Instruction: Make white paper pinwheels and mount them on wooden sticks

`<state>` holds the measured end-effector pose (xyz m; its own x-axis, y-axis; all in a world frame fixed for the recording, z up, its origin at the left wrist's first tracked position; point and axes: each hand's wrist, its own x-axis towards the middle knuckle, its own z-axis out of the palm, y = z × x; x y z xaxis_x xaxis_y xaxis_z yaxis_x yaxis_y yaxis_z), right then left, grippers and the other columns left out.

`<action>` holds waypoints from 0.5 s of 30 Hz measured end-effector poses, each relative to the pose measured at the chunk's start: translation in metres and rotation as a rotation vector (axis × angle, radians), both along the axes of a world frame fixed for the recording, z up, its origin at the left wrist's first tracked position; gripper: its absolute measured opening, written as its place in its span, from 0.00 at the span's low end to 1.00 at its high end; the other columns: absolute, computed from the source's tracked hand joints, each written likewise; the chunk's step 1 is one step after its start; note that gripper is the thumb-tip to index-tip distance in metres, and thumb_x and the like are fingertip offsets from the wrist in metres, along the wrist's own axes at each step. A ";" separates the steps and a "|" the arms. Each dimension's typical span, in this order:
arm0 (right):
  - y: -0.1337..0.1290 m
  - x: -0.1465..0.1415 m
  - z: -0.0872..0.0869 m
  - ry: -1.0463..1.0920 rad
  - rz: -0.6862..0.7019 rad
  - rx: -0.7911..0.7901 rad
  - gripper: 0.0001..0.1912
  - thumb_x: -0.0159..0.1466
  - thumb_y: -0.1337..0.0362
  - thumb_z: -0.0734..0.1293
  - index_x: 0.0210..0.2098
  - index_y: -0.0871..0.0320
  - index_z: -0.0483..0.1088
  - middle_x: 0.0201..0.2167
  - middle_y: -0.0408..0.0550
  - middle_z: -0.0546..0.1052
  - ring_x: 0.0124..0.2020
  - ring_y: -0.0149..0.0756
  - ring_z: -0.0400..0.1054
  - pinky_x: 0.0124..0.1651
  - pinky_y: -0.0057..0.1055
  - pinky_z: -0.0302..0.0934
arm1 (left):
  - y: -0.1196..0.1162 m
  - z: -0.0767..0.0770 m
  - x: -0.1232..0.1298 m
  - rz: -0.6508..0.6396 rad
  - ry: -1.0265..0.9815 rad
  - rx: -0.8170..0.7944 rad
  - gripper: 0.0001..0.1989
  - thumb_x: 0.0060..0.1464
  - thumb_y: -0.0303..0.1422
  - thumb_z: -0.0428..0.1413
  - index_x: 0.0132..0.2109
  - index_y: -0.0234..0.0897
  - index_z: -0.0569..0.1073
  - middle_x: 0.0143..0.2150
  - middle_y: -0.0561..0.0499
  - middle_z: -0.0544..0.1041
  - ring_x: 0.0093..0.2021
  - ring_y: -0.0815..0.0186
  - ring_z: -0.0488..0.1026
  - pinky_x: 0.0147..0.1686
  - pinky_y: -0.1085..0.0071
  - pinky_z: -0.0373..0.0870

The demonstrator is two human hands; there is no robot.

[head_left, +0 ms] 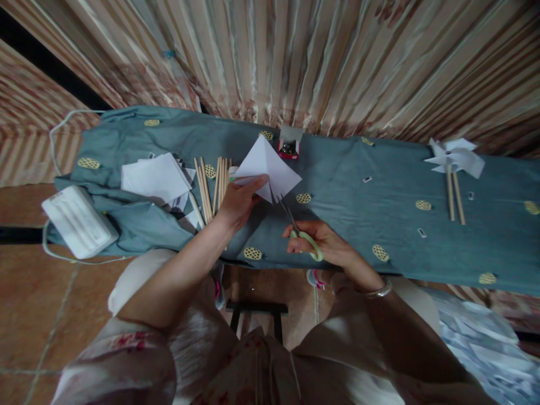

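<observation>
My left hand [240, 199] pinches the lower left part of a creased white paper square [270, 163], held up with one corner pointing away from me. In my right hand [318, 242] is a pair of scissors [310, 242] with pale green handles. The blades are a little apart, and their tips lie at the paper's lower corner, where a slit shows beside them. Just beyond the paper stands a small red box [288, 151] with dark metal pieces inside, its flap up.
Wooden sticks [217, 183] lie left of the paper, beside a stack of white sheets [156, 177]. A white power strip [80, 221] with a cord rests at the left edge. Paper pinwheels [458, 157] on sticks lie far right on the green tablecloth [346, 185].
</observation>
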<state>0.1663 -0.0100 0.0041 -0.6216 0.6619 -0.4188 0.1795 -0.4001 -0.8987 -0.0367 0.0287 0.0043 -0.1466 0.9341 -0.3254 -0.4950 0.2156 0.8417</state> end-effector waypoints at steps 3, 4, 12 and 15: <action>0.007 0.013 0.001 -0.029 -0.003 0.032 0.21 0.52 0.48 0.77 0.33 0.58 0.73 0.24 0.42 0.77 0.25 0.29 0.69 0.28 0.27 0.65 | 0.002 -0.001 -0.003 0.019 0.033 0.040 0.15 0.33 0.33 0.71 0.31 0.33 0.77 0.31 0.50 0.81 0.31 0.65 0.76 0.33 0.69 0.75; 0.010 0.018 0.001 -0.037 -0.041 0.071 0.21 0.52 0.47 0.77 0.33 0.58 0.74 0.24 0.42 0.77 0.24 0.29 0.69 0.28 0.27 0.64 | 0.002 -0.002 -0.003 0.006 0.049 0.056 0.15 0.34 0.33 0.71 0.31 0.33 0.78 0.31 0.50 0.81 0.31 0.65 0.76 0.34 0.69 0.75; 0.034 0.024 -0.005 0.034 -0.613 0.340 0.21 0.49 0.49 0.79 0.36 0.52 0.76 0.27 0.40 0.79 0.27 0.30 0.71 0.34 0.30 0.67 | -0.011 -0.012 0.004 -0.300 0.299 0.135 0.09 0.42 0.33 0.66 0.30 0.32 0.80 0.28 0.49 0.79 0.28 0.66 0.73 0.29 0.70 0.71; 0.038 0.015 -0.006 0.055 -0.658 0.350 0.21 0.46 0.53 0.80 0.36 0.51 0.76 0.28 0.38 0.77 0.28 0.29 0.70 0.34 0.29 0.66 | -0.015 -0.015 0.008 -0.445 0.445 0.103 0.08 0.43 0.33 0.65 0.25 0.32 0.77 0.23 0.51 0.75 0.23 0.68 0.67 0.23 0.72 0.63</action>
